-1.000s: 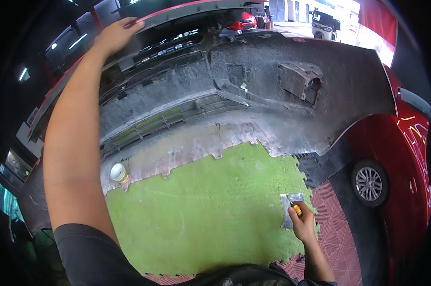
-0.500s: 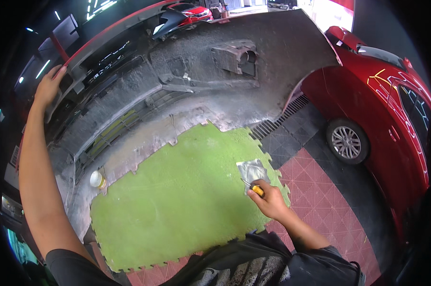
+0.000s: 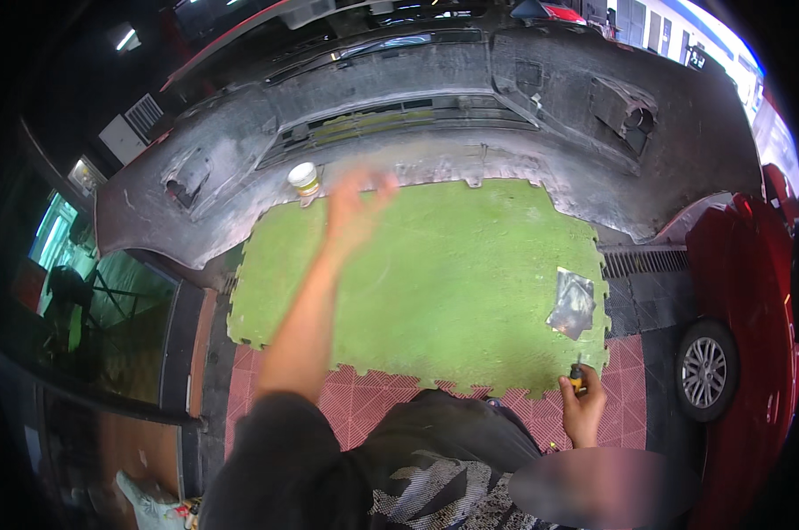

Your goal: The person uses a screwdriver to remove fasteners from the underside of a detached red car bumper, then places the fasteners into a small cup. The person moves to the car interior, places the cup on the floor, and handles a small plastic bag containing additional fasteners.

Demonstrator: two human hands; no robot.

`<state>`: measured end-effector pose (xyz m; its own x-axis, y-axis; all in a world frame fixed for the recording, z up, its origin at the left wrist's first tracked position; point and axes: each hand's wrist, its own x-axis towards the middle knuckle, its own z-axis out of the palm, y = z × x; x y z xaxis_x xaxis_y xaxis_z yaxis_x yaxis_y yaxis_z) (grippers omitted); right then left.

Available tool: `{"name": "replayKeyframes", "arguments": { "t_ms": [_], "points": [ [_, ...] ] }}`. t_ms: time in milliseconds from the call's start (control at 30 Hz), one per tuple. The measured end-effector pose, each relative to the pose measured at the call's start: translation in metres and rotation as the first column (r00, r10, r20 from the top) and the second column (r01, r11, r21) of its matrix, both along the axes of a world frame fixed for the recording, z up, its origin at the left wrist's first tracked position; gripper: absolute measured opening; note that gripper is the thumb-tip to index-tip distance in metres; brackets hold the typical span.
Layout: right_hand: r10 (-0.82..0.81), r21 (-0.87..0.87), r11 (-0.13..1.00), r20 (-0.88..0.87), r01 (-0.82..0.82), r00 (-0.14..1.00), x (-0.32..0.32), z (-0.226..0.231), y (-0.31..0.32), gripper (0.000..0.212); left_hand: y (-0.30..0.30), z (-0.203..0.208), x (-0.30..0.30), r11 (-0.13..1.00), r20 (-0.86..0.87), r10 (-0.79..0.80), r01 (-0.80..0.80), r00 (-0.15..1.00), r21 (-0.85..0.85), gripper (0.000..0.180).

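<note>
A screwdriver (image 3: 578,378) with a yellow and black handle sits in my right hand (image 3: 583,411), which is closed around it near the front right of the green mat (image 3: 408,274). The metal shaft points away from me. My left hand (image 3: 355,205) is smeared by motion over the mat's far edge, beside a small white tub (image 3: 303,177) with a yellowish band; its finger positions are unclear. Beyond the mat lies a large grey, scuffed car bumper (image 3: 382,84), its inner side facing me. Grey crumpled sheets (image 3: 573,302) rest on the mat ahead of my right hand.
A red car (image 3: 753,265) with a silver wheel (image 3: 706,371) stands to the right. A dark drain grate (image 3: 647,261) and red floor tiles (image 3: 382,402) border the mat. On the left is a dark glass-panelled frame (image 3: 183,353), with a pale plastic bag (image 3: 148,503) below.
My left hand has let go of the bumper's raised far edge and come down over the mat. My right hand has drawn back toward me, still gripping the screwdriver. The view has turned left.
</note>
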<state>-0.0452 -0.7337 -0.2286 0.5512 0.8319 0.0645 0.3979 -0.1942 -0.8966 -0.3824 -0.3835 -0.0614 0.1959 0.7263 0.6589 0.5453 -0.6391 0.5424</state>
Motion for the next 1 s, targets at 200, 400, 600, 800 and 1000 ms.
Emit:
{"name": "replayKeyframes", "arguments": {
  "t_ms": [200,400,600,800,1000],
  "points": [
    [0.089,-0.014,0.996,-0.033,-0.089,0.996,-0.027,-0.023,-0.026,0.015,-0.124,-0.151,-0.083,0.819,0.148,0.074,0.025,0.986,-0.573,0.027],
    [0.229,0.032,0.973,0.02,-0.229,0.973,-0.121,-0.018,-0.012,0.019,-0.199,-0.167,-0.203,0.789,0.156,0.121,0.0,0.98,-0.614,0.025],
    [0.487,-0.031,0.874,0.056,-0.486,0.872,-0.243,0.002,0.006,0.03,-0.261,-0.195,-0.325,0.714,0.206,0.353,-0.121,0.912,-0.689,0.021],
    [0.488,-0.119,0.871,0.107,-0.476,0.866,-0.295,0.016,0.003,0.026,-0.202,-0.162,-0.331,0.8,0.241,0.328,-0.133,0.913,-0.585,0.023],
    [0.437,-0.173,0.893,0.109,-0.416,0.893,-0.291,0.001,0.032,0.023,-0.029,-0.129,-0.309,0.902,0.071,0.21,-0.165,0.975,-0.399,0.039]
  ]
}}
